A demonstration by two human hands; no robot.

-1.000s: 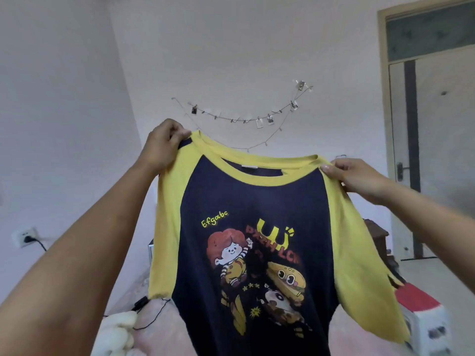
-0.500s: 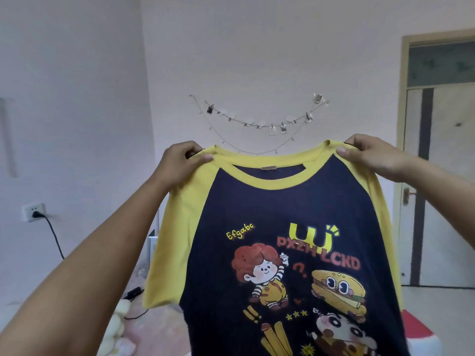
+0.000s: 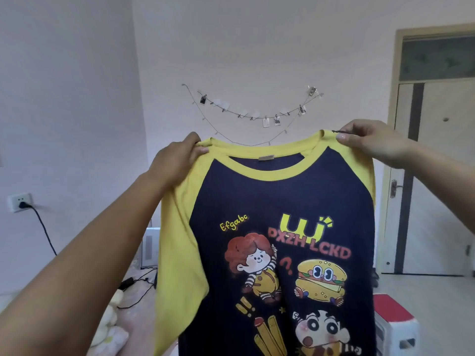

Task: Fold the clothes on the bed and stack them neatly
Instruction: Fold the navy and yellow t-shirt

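Pale wall [image 3: 257, 34] w/ photo string [image 3: 257, 116] behind; both arms raised & stretched fwd; left hand [image 3: 177, 160] pinches navy-yellow T-shirt [image 3: 277, 201] at one shoulder, right hand [image 3: 372, 142] pinches the other; shirt hangs spread, print facing camera.

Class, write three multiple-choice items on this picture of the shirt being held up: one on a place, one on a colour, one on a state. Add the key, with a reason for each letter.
1. Where does the left hand grip the T-shirt?
A. bottom hem
B. shoulder beside the collar
C. sleeve end

2. What colour are the sleeves?
A. yellow
B. red
C. white

3. How is the T-shirt now?
A. folded on the bed
B. bunched in one hand
C. held up, spread, print facing the camera

Key: B, its fingers pinch the yellow shoulder at the neckline; A, both sleeves and the collar are yellow against a navy body; C, the left hand and the right hand hold it by the shoulders and it hangs open.
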